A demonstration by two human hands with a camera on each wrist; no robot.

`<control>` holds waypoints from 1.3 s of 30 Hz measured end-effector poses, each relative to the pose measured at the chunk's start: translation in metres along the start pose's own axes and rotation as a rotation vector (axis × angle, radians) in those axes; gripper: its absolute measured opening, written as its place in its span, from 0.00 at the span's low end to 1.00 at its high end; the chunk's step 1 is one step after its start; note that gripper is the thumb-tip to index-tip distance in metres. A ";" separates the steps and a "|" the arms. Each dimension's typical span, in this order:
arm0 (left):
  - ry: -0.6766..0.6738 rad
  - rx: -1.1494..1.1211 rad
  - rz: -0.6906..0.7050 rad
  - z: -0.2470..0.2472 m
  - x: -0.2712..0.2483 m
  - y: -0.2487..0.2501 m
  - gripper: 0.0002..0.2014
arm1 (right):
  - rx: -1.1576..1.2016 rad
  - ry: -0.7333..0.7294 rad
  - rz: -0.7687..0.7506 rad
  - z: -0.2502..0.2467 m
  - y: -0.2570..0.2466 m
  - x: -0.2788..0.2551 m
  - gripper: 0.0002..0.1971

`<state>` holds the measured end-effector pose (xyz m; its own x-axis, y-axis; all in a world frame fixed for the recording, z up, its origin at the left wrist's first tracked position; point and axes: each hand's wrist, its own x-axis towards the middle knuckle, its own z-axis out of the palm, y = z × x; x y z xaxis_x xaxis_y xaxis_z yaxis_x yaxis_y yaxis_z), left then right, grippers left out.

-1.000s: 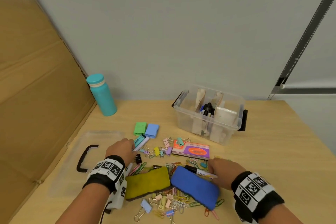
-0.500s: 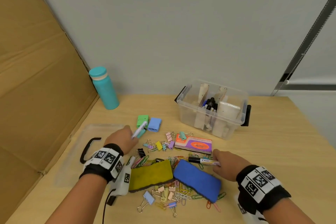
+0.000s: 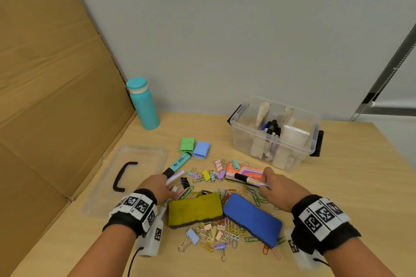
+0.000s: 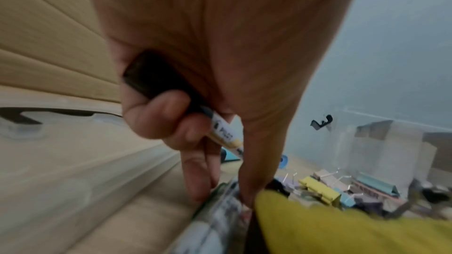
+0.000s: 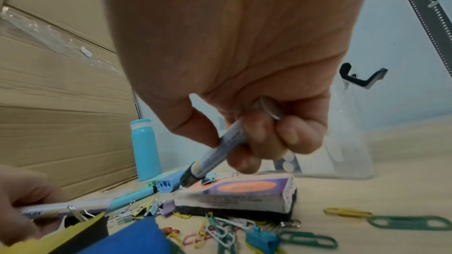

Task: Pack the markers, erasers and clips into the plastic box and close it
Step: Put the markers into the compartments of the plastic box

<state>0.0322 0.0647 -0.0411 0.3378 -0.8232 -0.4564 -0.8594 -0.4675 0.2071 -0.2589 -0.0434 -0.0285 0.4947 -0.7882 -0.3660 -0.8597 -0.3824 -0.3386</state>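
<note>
My left hand (image 3: 167,187) grips a white marker (image 3: 175,177) with a black cap (image 4: 151,76), and its fingertips reach down to a second marker (image 4: 215,217) lying beside the yellow eraser (image 3: 194,209). In my right hand (image 3: 264,183) is a black-capped white marker (image 3: 248,181), held just above the orange-purple eraser (image 5: 239,190). A blue eraser (image 3: 252,218) lies below that hand. The clear plastic box (image 3: 311,141) stands open at the back right with markers in it. Its lid (image 3: 148,157) lies flat at the left. Coloured binder clips (image 3: 206,175) and paper clips (image 3: 231,235) are scattered around.
A teal highlighter (image 3: 180,162) lies by a green block (image 3: 187,145) and a blue block (image 3: 201,149). A teal bottle (image 3: 144,105) stands at the back left. A cardboard sheet (image 3: 56,96) leans along the table's left side. The wall is behind the box.
My right hand has picked the black-capped marker up from behind the blue eraser. My left hand came back from near the green block to the pile, still holding its marker.
</note>
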 end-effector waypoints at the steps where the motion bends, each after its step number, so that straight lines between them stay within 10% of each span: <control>1: 0.009 0.012 -0.004 0.001 -0.001 0.002 0.20 | -0.010 -0.002 -0.005 -0.002 -0.001 -0.001 0.09; 7: 0.037 0.008 -0.008 -0.005 0.001 -0.003 0.05 | -0.010 -0.024 -0.012 -0.009 0.004 -0.007 0.07; 16: 0.399 -0.283 0.019 -0.044 0.031 -0.011 0.10 | 0.049 0.024 -0.061 -0.006 0.005 -0.003 0.05; 32: 0.107 0.050 -0.070 -0.014 0.078 -0.002 0.20 | 0.276 0.118 -0.110 -0.013 0.020 -0.008 0.02; 39: 0.369 -0.289 0.177 -0.020 0.050 -0.004 0.09 | 0.547 0.325 -0.169 -0.037 0.005 -0.019 0.06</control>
<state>0.0604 0.0194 -0.0474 0.3543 -0.9328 -0.0665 -0.7920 -0.3371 0.5089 -0.2771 -0.0480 0.0087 0.4797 -0.8773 -0.0178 -0.5430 -0.2808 -0.7914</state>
